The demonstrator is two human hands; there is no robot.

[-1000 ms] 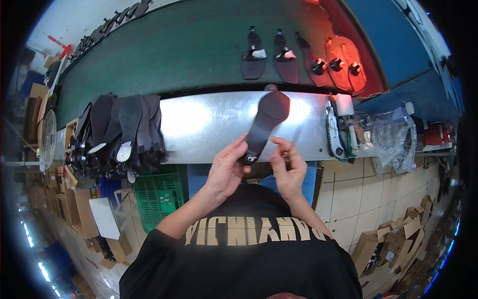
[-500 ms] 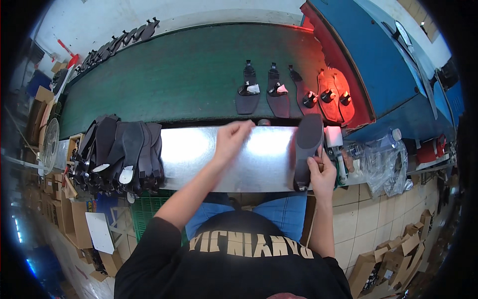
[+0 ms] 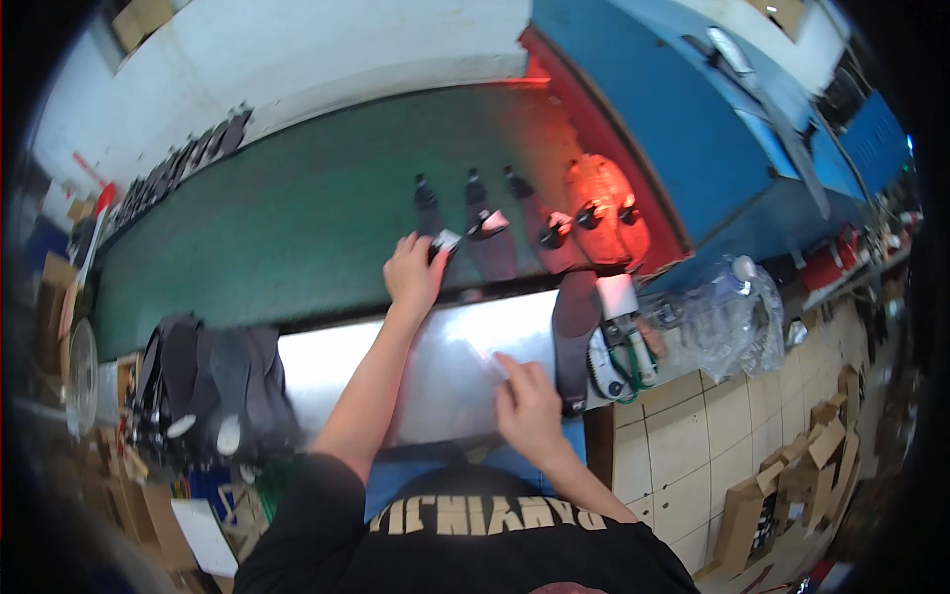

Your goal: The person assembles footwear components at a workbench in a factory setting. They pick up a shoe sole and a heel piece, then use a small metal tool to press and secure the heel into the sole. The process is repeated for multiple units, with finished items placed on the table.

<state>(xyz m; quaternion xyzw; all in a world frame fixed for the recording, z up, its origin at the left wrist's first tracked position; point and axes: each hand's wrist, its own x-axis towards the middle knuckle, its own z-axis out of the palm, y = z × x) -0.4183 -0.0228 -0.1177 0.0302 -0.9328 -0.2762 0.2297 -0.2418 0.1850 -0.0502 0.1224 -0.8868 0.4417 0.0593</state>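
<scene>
On the green conveyor belt [image 3: 297, 213], my left hand [image 3: 412, 273] closes on the leftmost dark sandal [image 3: 427, 203]. Its fingers are at the strap, beside a white piece [image 3: 447, 241], and they cover the front of the sole. My right hand [image 3: 531, 408] hovers above the shiny metal plate [image 3: 435, 381], fingers pinched together. A thin pale thing [image 3: 482, 353], blurred, sticks out from its fingertips; its kind cannot be made out. At the plate's right end lies a dark shoe sole [image 3: 576, 332], touched by neither hand.
Further sandals [image 3: 489, 238] line the belt toward a red-lit opening of a blue machine [image 3: 683, 119]. A pile of dark soles [image 3: 223, 371] covers the plate's left end. To the right are a white block [image 3: 617, 294], tools and clear plastic bags [image 3: 732, 322]. Cardboard boxes [image 3: 792, 475] stand below.
My left hand has reached forward from over the plate to the leftmost sandal. My right hand has let go of the sole at the plate's right end and moved left. The view has tilted.
</scene>
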